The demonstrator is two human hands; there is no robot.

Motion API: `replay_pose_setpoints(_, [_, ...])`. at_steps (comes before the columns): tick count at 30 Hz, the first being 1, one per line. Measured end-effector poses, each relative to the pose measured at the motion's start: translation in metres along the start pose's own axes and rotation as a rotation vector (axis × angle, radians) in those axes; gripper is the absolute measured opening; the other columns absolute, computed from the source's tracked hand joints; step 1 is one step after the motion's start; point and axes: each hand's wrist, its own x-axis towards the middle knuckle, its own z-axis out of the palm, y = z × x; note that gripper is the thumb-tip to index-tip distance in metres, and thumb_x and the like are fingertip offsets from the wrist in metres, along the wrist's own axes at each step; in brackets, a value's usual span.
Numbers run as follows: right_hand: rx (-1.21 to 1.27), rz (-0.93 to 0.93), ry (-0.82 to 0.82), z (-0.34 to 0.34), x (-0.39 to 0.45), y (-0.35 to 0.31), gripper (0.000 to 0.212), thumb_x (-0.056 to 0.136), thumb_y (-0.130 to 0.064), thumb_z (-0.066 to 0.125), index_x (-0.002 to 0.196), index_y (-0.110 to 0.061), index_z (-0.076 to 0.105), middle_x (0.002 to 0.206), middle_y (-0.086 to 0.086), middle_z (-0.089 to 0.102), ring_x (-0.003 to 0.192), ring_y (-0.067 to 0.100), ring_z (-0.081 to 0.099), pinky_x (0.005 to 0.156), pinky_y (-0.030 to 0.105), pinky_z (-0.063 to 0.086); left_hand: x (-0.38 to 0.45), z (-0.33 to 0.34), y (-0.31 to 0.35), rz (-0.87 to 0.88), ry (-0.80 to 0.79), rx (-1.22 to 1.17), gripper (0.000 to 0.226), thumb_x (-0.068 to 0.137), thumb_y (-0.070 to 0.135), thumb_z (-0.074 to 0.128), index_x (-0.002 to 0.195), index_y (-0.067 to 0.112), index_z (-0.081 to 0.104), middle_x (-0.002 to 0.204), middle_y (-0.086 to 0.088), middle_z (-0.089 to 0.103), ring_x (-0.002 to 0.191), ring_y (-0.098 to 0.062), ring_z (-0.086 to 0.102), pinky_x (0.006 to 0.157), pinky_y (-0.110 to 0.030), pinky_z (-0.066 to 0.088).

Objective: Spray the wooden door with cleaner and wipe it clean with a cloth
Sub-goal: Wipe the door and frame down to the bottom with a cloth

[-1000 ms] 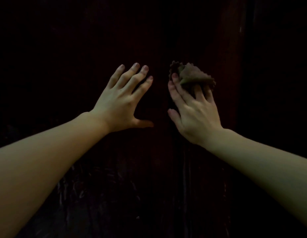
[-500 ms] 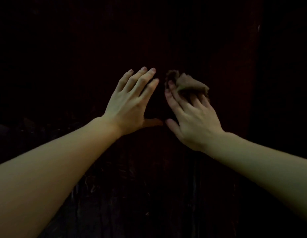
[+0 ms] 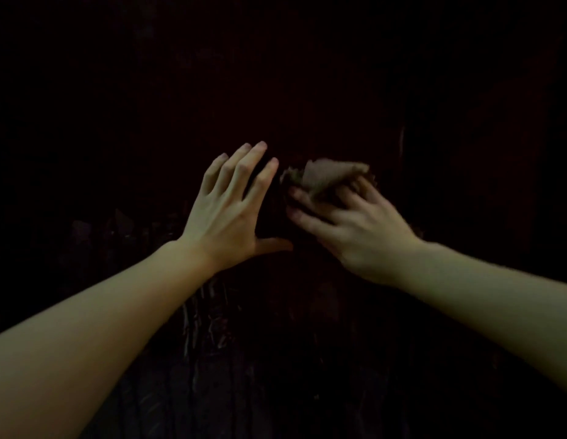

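Fingers on dark wooden door (image 3: 307, 90), 2 hands, 1 cloth.
Left hand (image 3: 225, 213): fingers straight, spread, flat against door. Right hand (image 3: 352, 229), just beside it: fingers curled, blurred, pressing bunched brown cloth (image 3: 326, 174) to door. Lighting dim; door detail barely legible.

Little is made out in the gloom. A few faint shapes (image 3: 82, 228) are seen at mid-left, too dim to be identified. Pale streaks (image 3: 196, 324) are seen low in the middle, possibly scratches or reflections. A thin glint (image 3: 402, 142) is caught upright at upper right.
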Motion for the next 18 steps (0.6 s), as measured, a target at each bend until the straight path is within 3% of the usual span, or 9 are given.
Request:
replay_pose_setpoints(5, [0.029, 0.120, 0.078, 0.001, 0.020, -0.007, 0.053, 0.100, -0.036, 0.034, 0.152, -0.028, 0.031, 0.160, 0.003, 0.025, 0.144, 0.040, 0.022, 0.116, 0.055, 0.007, -0.006, -0.003, -0.018, -0.056, -0.066, 0.033, 0.118, 0.064, 0.084, 0.054, 0.149, 0.009, 0.024, 0.156, -0.018, 0.020, 0.145, -0.034, 0.015, 0.116, -0.060, 0.011])
replay_pose_setpoints(12, [0.120, -0.027, -0.019, 0.020, -0.017, -0.065, 0.061, 0.095, -0.042, 0.035, 0.152, -0.022, 0.032, 0.156, 0.004, 0.034, 0.139, 0.034, 0.030, 0.116, 0.052, 0.007, -0.011, -0.012, -0.024, -0.028, -0.235, 0.058, 0.127, 0.056, 0.088, 0.044, 0.153, 0.016, 0.005, 0.161, -0.012, 0.001, 0.148, -0.030, -0.005, 0.119, -0.052, -0.004])
replay_pose_setpoints(16, [0.144, -0.112, 0.019, 0.014, -0.006, -0.046, 0.054, 0.094, -0.044, 0.035, 0.145, -0.026, 0.046, 0.150, 0.003, 0.043, 0.135, 0.037, 0.041, 0.114, 0.051, 0.014, -0.011, -0.024, -0.034, 0.015, -0.296, 0.047, 0.125, 0.059, 0.083, 0.051, 0.154, 0.018, 0.003, 0.162, -0.008, -0.008, 0.148, -0.024, -0.012, 0.120, -0.046, -0.007])
replay_pose_setpoints(18, [0.177, -0.054, 0.076, 0.007, 0.012, -0.030, 0.050, 0.097, -0.045, 0.034, 0.140, -0.027, 0.053, 0.148, 0.001, 0.046, 0.133, 0.038, 0.044, 0.113, 0.054, 0.020, -0.016, -0.027, -0.038, 0.007, -0.301, 0.042, 0.123, 0.061, 0.082, 0.053, 0.154, 0.018, 0.006, 0.162, -0.008, -0.007, 0.148, -0.025, -0.011, 0.120, -0.045, -0.005])
